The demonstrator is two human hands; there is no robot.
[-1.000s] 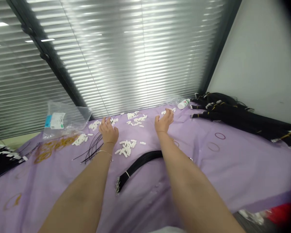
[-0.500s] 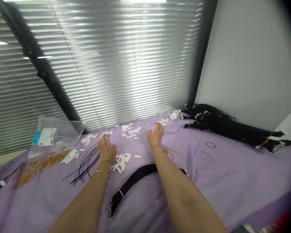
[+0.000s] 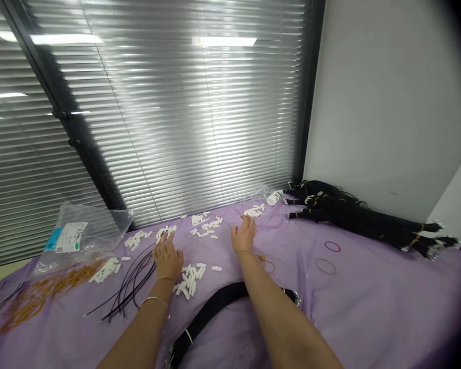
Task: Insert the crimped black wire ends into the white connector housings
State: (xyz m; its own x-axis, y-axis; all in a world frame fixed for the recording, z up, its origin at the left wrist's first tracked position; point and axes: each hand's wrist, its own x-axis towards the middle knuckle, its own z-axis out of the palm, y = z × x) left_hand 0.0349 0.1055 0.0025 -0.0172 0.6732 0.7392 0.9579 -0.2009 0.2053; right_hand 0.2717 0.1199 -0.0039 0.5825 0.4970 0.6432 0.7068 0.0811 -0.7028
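Observation:
Both my arms reach across a purple table cover. My left hand lies flat, fingers stretched out, beside loose black wires and a cluster of small white connectors. My right hand rests with fingers stretched toward more white connectors near the far edge. Neither hand holds anything. A tied bundle of black cables lies under my forearms.
A clear plastic bag with a label lies at the left above a heap of tan rubber bands. Large black cable bundles lie along the right wall, a small white bottle beside them. Window blinds stand behind the table.
The view has tilted upward and shifted, so the hands appear lower in frame. My right hand has lowered from a raised, cupped pose onto the cover.

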